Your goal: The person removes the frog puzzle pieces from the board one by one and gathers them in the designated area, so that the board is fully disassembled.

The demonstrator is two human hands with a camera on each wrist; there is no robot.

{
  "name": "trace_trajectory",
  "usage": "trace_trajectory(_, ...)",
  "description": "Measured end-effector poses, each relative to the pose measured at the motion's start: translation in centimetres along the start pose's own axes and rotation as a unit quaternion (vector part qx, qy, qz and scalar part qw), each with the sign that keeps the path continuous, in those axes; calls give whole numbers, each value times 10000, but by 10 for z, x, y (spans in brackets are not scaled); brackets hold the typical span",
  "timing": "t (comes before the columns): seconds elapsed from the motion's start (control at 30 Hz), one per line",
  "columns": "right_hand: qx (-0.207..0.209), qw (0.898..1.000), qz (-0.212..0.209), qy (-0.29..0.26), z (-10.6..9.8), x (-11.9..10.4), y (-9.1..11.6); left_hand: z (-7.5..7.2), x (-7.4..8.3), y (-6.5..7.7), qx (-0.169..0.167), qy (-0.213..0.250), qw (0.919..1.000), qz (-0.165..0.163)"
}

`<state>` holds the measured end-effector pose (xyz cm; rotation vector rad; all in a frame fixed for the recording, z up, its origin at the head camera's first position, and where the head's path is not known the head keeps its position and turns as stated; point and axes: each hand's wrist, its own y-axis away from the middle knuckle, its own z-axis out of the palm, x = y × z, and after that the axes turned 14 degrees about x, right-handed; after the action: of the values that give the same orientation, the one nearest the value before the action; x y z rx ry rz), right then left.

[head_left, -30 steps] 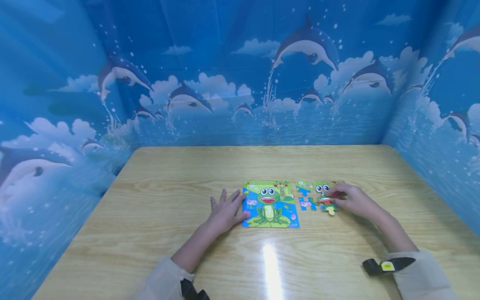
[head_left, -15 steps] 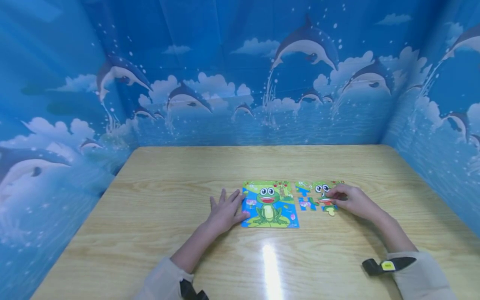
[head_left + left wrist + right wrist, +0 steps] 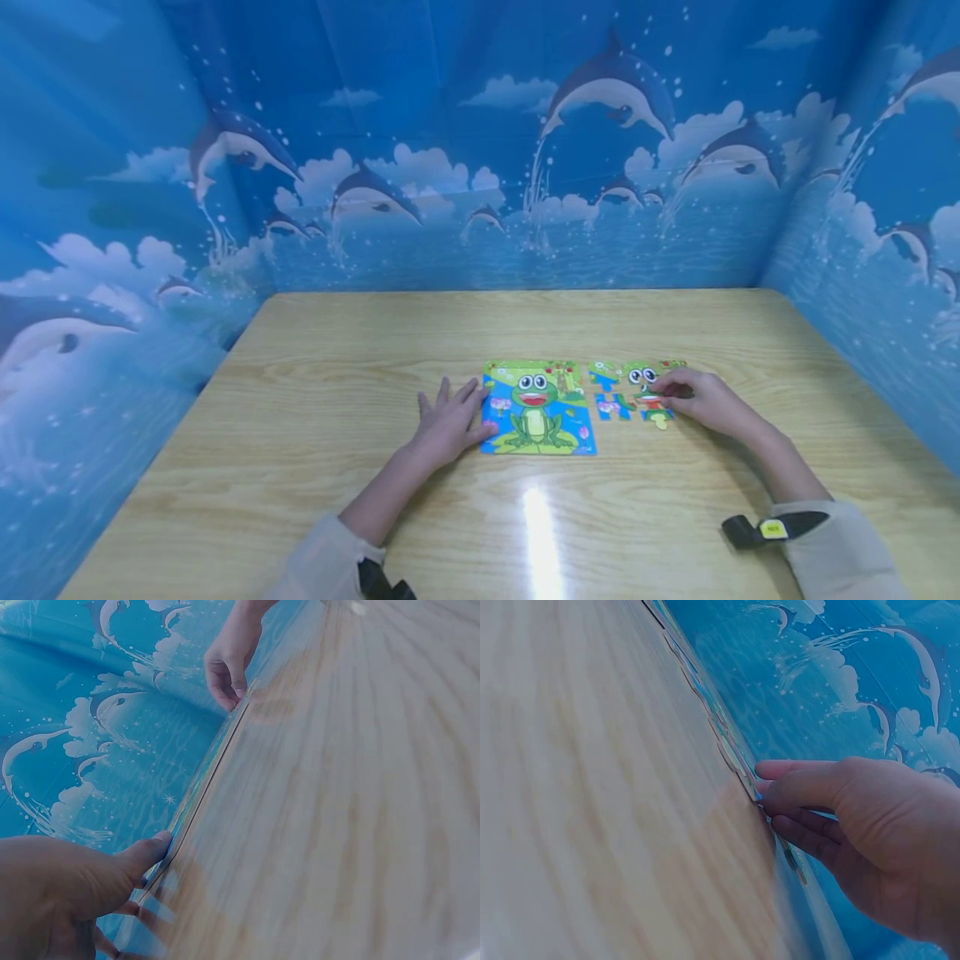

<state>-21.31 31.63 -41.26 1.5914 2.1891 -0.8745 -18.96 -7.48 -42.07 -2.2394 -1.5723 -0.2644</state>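
The right hand's grip (image 3: 705, 402) has thumb and fingertips drawn close together over a group of puzzle pieces (image 3: 613, 408); whether it pinches one I cannot tell, since the fingers hide the contact. The left hand (image 3: 446, 429) lies with fingers spread, its thumb and fingertips on the near-left edge of the frog board (image 3: 536, 408), probably to steady it. The board lies flat, just left of the pieces, perhaps so that both frog pictures can be compared. All rest on a wood-grained tabletop (image 3: 360, 358), which carries a bright streak of glare. A blue dolphin-print backdrop (image 3: 420, 225) encloses the back and sides.
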Motion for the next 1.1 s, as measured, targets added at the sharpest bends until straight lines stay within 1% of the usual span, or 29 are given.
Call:
trace_trajectory(0.63, 38, 9998, 158, -144, 1, 4, 1, 2, -1, -2, 28, -33, 10000, 76)
trace_trajectory(0.97, 26, 9999, 123, -34, 3, 7, 1, 2, -1, -1, -4, -37, 10000, 65)
trace_trajectory(1.1, 44, 10000, 54, -56, 2, 3, 0, 2, -1, -1, -14, -32, 10000, 42)
